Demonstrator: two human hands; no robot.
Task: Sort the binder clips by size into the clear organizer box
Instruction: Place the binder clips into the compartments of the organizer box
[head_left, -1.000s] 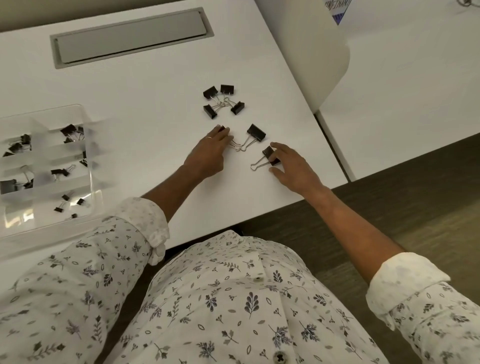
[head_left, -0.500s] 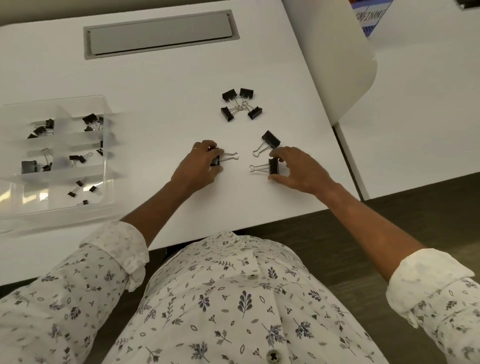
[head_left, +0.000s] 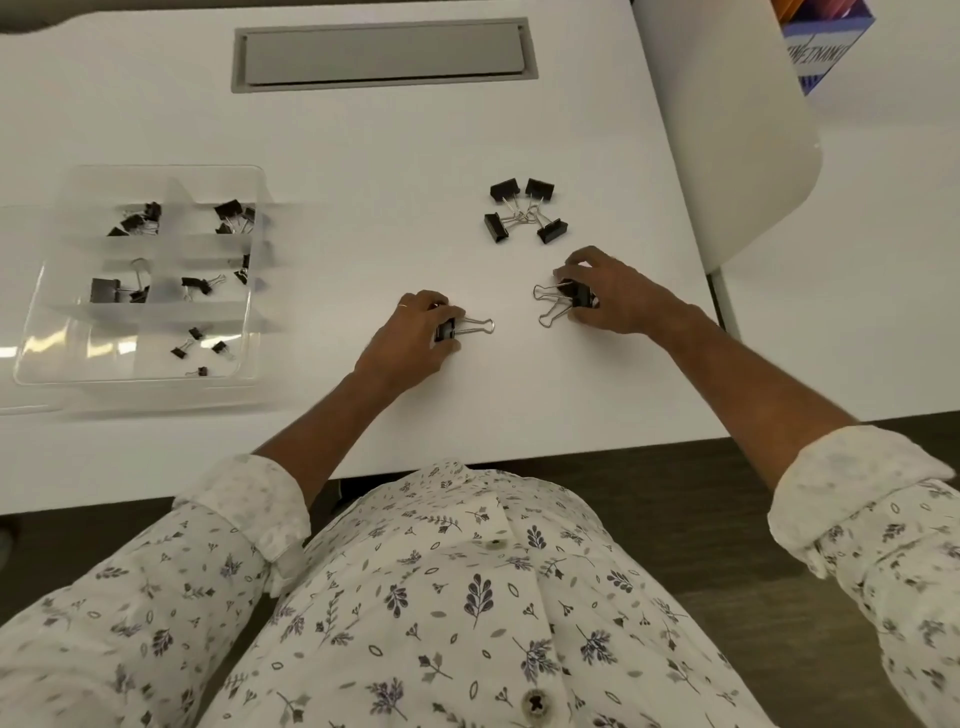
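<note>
My left hand (head_left: 410, 343) grips a black binder clip (head_left: 448, 329) on the white desk, its wire handles pointing right. My right hand (head_left: 618, 296) is closed on two black binder clips (head_left: 575, 296), whose silver handles stick out to the left. A cluster of several medium black clips (head_left: 523, 210) lies just beyond my hands. The clear organizer box (head_left: 36, 332) sits at the left of the desk, with dividers and black clips of differing sizes in its compartments.
A grey cable hatch (head_left: 384, 54) is set into the desk at the back. A white chair back (head_left: 737, 135) stands at the right beside a second desk. The desk's front edge runs just before my body.
My right hand has gathered the second loose clip together with the one it held. My left hand keeps its clip near the same spot. The view has shifted.
</note>
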